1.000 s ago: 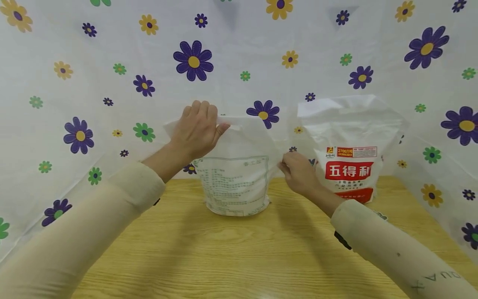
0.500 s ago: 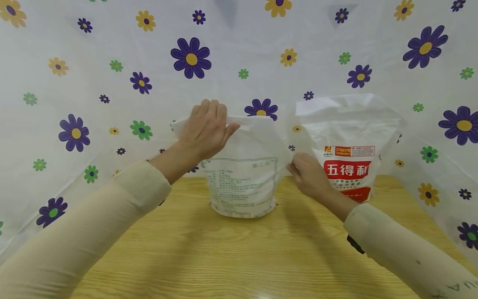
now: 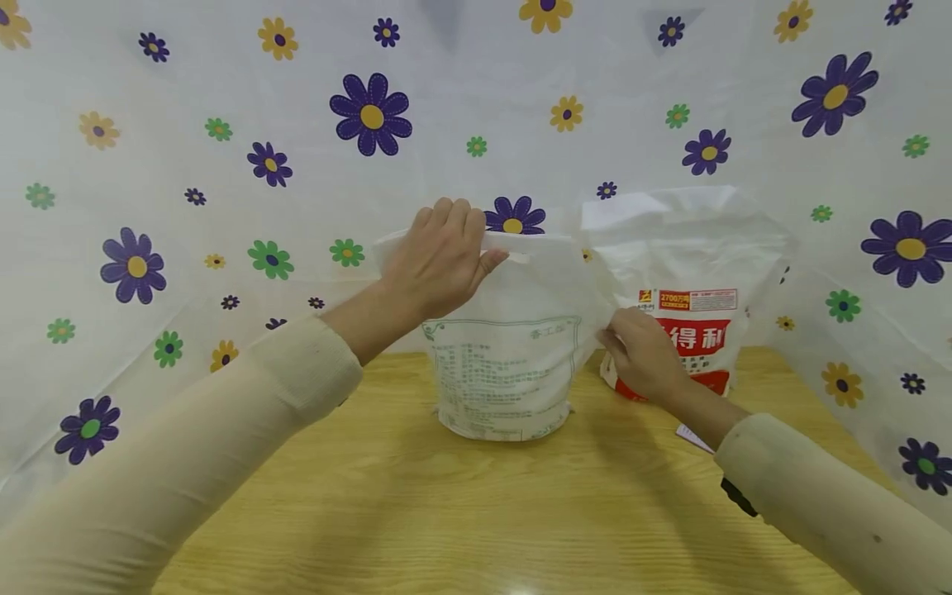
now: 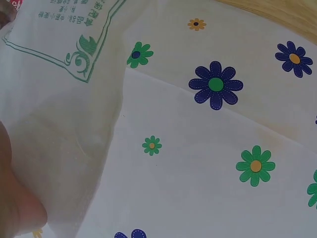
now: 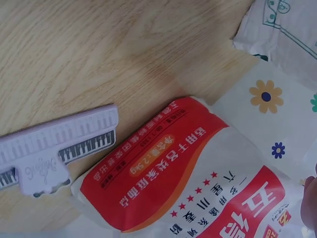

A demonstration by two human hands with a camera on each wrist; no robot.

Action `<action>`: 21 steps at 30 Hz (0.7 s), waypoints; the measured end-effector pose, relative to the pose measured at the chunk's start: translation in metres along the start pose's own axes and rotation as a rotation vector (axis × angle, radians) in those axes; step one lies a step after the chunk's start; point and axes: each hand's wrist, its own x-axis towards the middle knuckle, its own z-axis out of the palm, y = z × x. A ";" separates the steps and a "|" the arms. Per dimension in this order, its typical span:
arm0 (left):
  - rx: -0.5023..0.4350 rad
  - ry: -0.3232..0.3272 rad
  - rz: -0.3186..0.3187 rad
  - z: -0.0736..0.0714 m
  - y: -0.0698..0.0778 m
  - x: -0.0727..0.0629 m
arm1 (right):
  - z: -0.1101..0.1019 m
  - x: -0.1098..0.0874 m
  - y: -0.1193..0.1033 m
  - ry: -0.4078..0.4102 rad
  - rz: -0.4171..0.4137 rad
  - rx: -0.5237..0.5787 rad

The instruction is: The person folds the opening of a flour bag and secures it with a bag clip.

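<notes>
A white flour bag [image 3: 506, 380] with green print stands upright mid-table, its plain top pulled up. My left hand [image 3: 440, 260] grips the top edge at the left, thumb lying across the front. At the bag's right side edge, my right hand [image 3: 643, 351] pinches the material between thumb and curled fingers. In the left wrist view the bag [image 4: 54, 114] fills the left side, with only part of the left hand [image 4: 20, 206] showing. The bag's lower corner [image 5: 290, 29] appears at upper right in the right wrist view.
Behind the right hand stands a second white flour bag [image 3: 687, 256] with red labels. A lilac bag clip [image 5: 54, 148] with a piano-key pattern lies on the wooden table [image 3: 446, 512] near it. Flower-printed sheeting [image 3: 297, 107] rises behind and at the sides.
Both hands and the green-printed bag have shifted to the right, bringing the bag nearer the red-labelled one. Both grips stay the same. The head view has also shifted slightly.
</notes>
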 end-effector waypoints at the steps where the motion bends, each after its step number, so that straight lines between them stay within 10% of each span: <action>1: 0.005 -0.007 0.006 0.000 0.000 0.001 | 0.000 0.000 0.000 -0.004 -0.001 0.005; 21: -0.066 0.064 0.171 -0.005 -0.006 0.004 | -0.011 0.009 -0.003 0.079 -0.164 0.031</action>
